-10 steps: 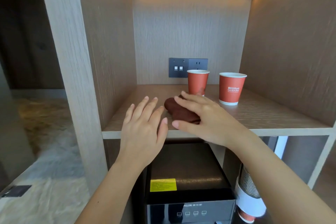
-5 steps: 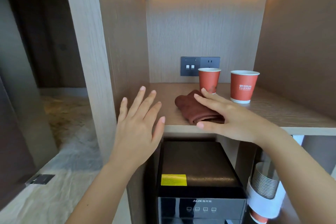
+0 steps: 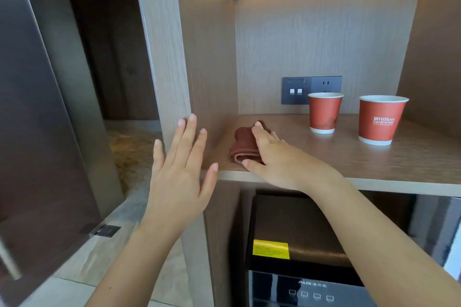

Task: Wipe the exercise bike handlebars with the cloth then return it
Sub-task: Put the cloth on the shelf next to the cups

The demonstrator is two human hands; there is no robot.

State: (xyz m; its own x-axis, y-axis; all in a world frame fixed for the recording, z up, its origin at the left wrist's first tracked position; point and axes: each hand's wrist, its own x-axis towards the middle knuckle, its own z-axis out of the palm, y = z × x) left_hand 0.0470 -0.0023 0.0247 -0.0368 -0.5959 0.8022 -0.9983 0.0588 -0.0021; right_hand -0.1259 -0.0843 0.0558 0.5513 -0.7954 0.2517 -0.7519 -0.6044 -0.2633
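Shelf (image 3: 349, 157) of pale wood, cloth (image 3: 243, 142) under flat right hand (image 3: 279, 159), left hand (image 3: 179, 182) spread, red cups (image 3: 324, 113) nearby

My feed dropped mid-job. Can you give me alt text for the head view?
The right hand rests flat on a folded brown cloth near the front left of a wooden shelf. The left hand hovers open to its left, holding nothing. Two red paper cups stand farther back on the right.

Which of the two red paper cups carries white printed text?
The right-hand red paper cup, farther from the brown folded cloth; the left red paper cup shows none.
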